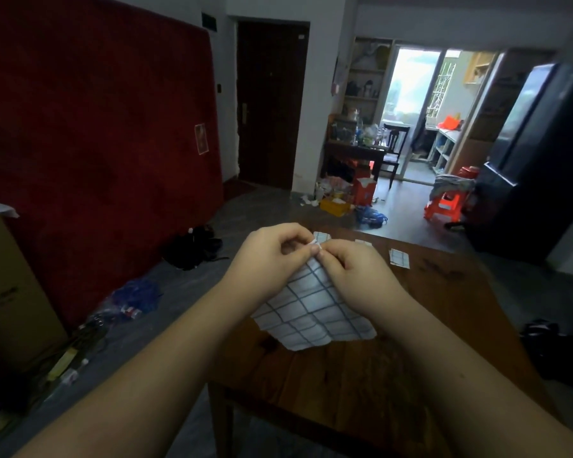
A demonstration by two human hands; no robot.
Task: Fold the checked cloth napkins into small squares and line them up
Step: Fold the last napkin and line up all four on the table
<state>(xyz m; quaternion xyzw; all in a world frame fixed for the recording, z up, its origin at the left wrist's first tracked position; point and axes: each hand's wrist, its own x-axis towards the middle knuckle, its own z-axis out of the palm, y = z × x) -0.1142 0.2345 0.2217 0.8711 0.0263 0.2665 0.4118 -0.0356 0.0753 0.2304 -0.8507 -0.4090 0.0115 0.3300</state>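
The one camera sits on my head, looking forward and down, close over my worktop [361, 375], the room beyond.

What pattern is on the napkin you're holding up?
White with a dark blue-grey grid check on the napkin, pinched by both hands; clearest in the head view.

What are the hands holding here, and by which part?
The left hand and right hand both pinch the top corner of one checked napkin, which hangs below them.
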